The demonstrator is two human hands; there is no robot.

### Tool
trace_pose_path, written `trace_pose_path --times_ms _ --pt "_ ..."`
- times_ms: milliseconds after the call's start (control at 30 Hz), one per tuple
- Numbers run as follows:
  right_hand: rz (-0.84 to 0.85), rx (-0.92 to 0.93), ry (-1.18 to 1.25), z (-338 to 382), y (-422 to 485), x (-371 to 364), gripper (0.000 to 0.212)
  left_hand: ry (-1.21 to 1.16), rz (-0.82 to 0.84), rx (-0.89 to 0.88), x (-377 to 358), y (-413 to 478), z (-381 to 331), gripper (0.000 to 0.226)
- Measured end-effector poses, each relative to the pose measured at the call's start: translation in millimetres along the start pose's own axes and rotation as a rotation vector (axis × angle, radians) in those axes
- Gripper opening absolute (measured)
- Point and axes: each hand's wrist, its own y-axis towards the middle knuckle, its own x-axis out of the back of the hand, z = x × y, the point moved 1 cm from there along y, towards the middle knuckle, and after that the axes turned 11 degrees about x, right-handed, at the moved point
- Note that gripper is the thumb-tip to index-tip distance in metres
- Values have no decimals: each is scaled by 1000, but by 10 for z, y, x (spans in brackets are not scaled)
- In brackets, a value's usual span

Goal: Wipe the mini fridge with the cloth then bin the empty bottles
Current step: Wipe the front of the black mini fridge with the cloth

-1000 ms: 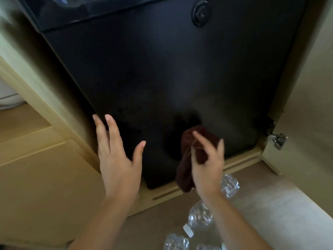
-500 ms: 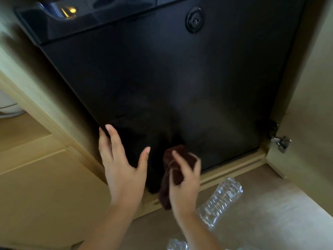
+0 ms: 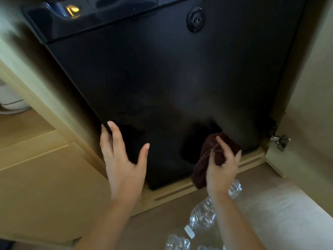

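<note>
Since the earlier frame, the right hand and the cloth have shifted right along the lower part of the mini fridge door. The left hand has stayed near the door's lower left edge.

The mini fridge is black and sits inside a light wooden cabinet. A round lock is set near the top of the door. The cabinet door stands open on the right, carried by a metal hinge. The floor in front is pale wood. Clear crumpled bottles lie on it, just below the right forearm.

Right hand: the fingers curl round the dark brown cloth and hold it bunched against the lower right of the door. One end of the cloth hangs below the hand.

Left hand: the fingers are straight and spread wide, holding nothing. The fingertips lie at the door's left edge; contact cannot be confirmed.
</note>
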Motion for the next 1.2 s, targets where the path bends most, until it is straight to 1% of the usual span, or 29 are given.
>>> trace_pose_path --times_ms 67,167,233,300,367,400,433,533,633,767,833,867,933,1000,1067,1133,1200 --pt "65 -45 42 9 -218 -126 41 13 -6 4 -12 -6 -16 91" --pt "190 -57 155 56 -549 -302 47 25 -23 15 -17 -18 -43 90" --pt "204 -70 205 89 -592 -319 45 37 -28 14 -3 -16 -49 89" --pt "102 -31 153 27 -388 -214 45 23 -14 21 25 -17 -51 87" --pt "-59 -1 47 -103 -30 -31 48 -7 19 40 65 -17 -55 85" --pt "-107 -5 17 -157 140 58 47 -17 35 45 86 -15 -47 83" --pt "-115 -17 3 -184 263 128 44 -20 49 46 106 -12 -38 83" --pt "-77 -43 14 -128 264 149 37 -16 73 35 134 -2 -30 83" --pt "-32 -106 70 -59 -171 -106 38 -25 79 41 123 -17 -58 83" --pt "147 -94 208 113 -763 -427 45 -28 101 31 149 -5 -42 82" --pt "201 -75 282 182 -849 -455 44 -29 118 40 182 -1 -34 79" --pt "175 -59 280 165 -795 -430 46 -40 128 46 201 2 -32 78" --pt "54 -64 202 55 -580 -325 53 -49 150 42 247 11 -12 76" --pt "-58 -110 155 -86 -376 -215 45 -48 180 34 286 24 17 76" --pt "-113 -133 167 -128 -329 -199 40 -60 200 39 292 24 13 79" --pt "-133 -150 191 -79 -423 -289 42 -62 197 43 252 4 -21 82" --pt "-57 -183 209 13 -630 -427 43 -49 184 52 221 -23 -48 84"
